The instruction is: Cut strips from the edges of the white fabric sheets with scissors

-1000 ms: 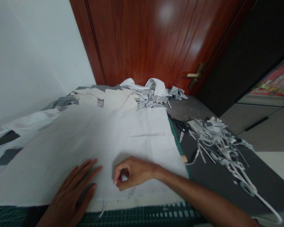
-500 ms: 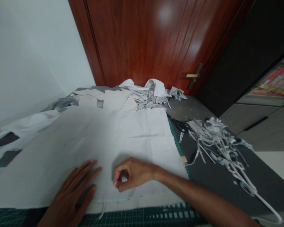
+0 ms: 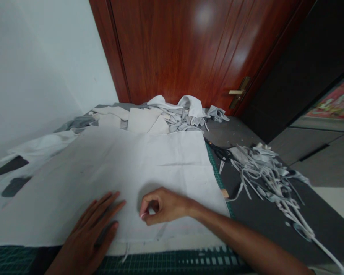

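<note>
A large white cloth (image 3: 166, 152) lies spread in front of me, with faint pinkish lines near its left and lower edges. My left hand (image 3: 94, 229) rests flat on the cloth, fingers stretched out and a little apart. Just to its right, my right hand (image 3: 160, 206) is held over the cloth with thumb and index finger pinched in a ring. A tiny pinkish-white spot shows at the pinch, too small to name. Under the cloth, a green cutting mat (image 3: 149, 263) with a grid shows along the near and right edges.
Grey and white fabric scraps (image 3: 186, 110) are heaped behind the cloth. Black-handled scissors (image 3: 222, 152) lie to the right, beside a tangle of fabric strips (image 3: 266, 172) on the dark table (image 3: 263, 229). A wooden door (image 3: 174, 49) and a white wall (image 3: 40, 57) stand behind.
The whole view has shifted slightly, with things appearing a little further right. Both hands keep nearly the same pose and place on the cloth.
</note>
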`<act>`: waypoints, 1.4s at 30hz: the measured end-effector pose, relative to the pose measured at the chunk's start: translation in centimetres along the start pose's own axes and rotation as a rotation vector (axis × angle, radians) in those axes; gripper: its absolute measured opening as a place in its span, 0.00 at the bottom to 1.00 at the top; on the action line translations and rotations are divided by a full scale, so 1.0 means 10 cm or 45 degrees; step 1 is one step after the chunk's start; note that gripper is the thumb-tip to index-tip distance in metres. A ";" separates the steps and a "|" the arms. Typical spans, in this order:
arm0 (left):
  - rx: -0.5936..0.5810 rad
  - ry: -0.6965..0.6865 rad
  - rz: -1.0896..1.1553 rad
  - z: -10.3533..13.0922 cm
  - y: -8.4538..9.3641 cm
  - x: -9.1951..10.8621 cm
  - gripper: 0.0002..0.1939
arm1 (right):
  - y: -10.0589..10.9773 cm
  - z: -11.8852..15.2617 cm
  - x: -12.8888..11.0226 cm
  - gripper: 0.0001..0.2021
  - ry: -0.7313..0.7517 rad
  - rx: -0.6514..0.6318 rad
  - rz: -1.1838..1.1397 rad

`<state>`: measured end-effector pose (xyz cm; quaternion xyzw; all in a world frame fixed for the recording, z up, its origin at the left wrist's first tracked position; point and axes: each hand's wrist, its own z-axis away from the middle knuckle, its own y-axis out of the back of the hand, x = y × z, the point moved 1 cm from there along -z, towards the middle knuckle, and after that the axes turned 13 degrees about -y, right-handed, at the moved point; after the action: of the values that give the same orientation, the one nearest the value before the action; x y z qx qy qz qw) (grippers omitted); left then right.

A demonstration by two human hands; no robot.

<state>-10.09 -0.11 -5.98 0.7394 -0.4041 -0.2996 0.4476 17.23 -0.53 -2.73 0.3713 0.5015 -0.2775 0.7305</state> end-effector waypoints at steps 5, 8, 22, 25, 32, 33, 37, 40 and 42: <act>0.029 -0.020 -0.009 -0.02 0.03 0.02 0.24 | -0.14 -0.05 0.05 0.11 0.052 0.245 -0.045; 0.028 -0.019 -0.011 -0.03 0.04 0.02 0.25 | -0.19 -0.06 0.04 0.10 0.100 0.312 0.048; 0.034 -0.046 -0.037 -0.04 0.05 0.03 0.24 | -0.19 -0.04 0.04 0.04 0.105 0.300 0.076; 0.032 -0.049 -0.031 -0.03 0.04 0.02 0.24 | -0.19 -0.04 0.04 0.04 0.119 0.302 0.085; 0.019 -0.013 0.024 0.01 0.01 0.00 0.25 | -0.17 -0.03 0.07 0.05 0.128 0.282 0.121; 0.015 -0.010 0.029 0.01 0.01 -0.01 0.25 | -0.17 -0.03 0.07 0.05 0.137 0.275 0.125; -0.008 0.004 0.034 0.02 0.01 -0.01 0.26 | -0.11 0.00 0.01 0.06 0.146 0.250 0.099; -0.017 -0.010 0.032 0.05 -0.02 -0.04 0.26 | 0.13 0.11 -0.05 0.08 0.177 0.390 0.206; -0.006 -0.015 0.026 0.08 -0.05 -0.06 0.27 | 0.44 0.26 -0.05 0.08 0.155 0.663 0.290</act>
<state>-10.89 0.24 -6.78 0.7323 -0.4135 -0.3003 0.4501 21.82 -0.16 -0.52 0.6162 0.4113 -0.2906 0.6055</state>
